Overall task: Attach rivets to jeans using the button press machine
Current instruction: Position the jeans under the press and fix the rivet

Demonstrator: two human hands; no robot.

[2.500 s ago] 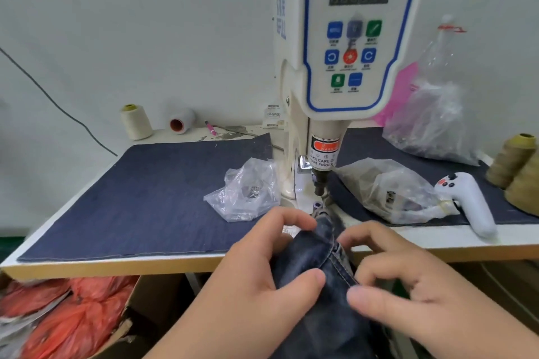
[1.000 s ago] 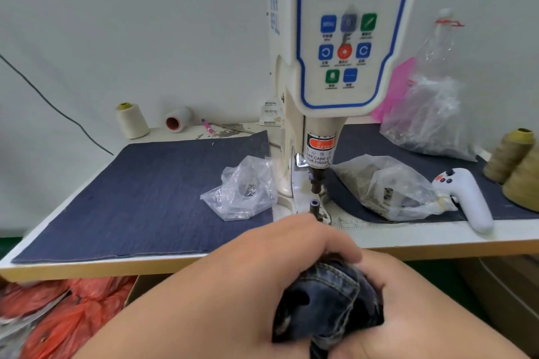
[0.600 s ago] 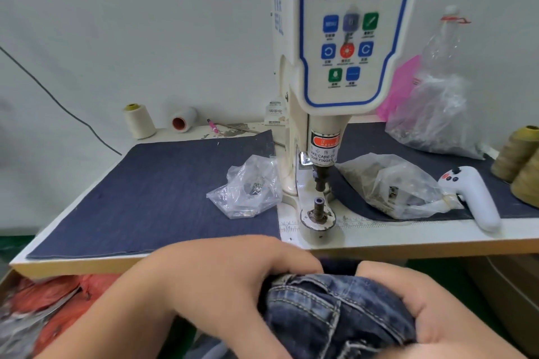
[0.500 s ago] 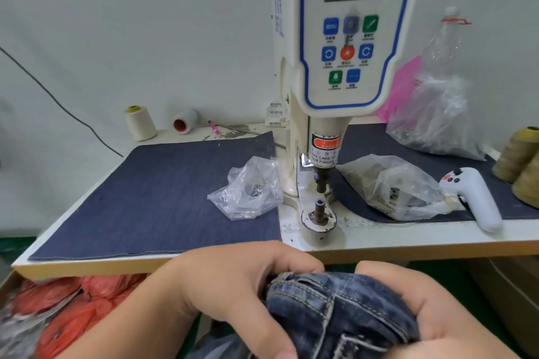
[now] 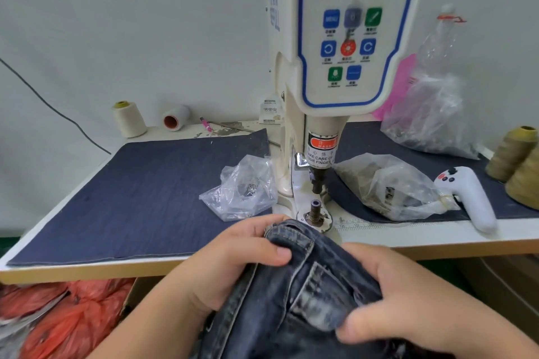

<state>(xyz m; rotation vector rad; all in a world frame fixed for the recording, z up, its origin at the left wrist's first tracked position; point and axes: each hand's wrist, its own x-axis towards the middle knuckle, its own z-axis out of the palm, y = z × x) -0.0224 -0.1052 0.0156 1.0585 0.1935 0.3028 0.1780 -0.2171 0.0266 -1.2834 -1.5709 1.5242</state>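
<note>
1. Holding jeans (image 5: 294,288) bunched in front of the counter (image 5: 437,237) edge; left hand (image 5: 233,259) clenched on the folded waistband edge, thumb on top, right hand (image 5: 408,303) clamped on the cloth lower down, near a belt loop.
2. Leading denim fold lying just beside the lower die post (image 5: 315,208) of the button press machine (image 5: 335,67), not yet over it; upper punch (image 5: 317,181) raised, gap above the post open.
3. Likely step: feeding the fabric onto the post. Best done by flattening the fold to a single smooth layer, sliding the intended spot squarely over the post, keeping the fingers (image 5: 278,252) well back from the punch line (thumb now close to the die).
4. No rivet discernible on the post; too small to tell. Worth checking before pressing.
5. Supplies near: clear bag of metal pieces (image 5: 242,188) left of the machine, second plastic bag (image 5: 385,186) right of it, white handheld controller (image 5: 469,195) beyond.
6. Writing: red warning tag on the ram reading "TAKE CARE O… YOUR FINGER" (cut off at the curve); ruler marks 18, 19, 20 along the counter edge; panel display showing unlit digits; button captions too small to read.
</note>
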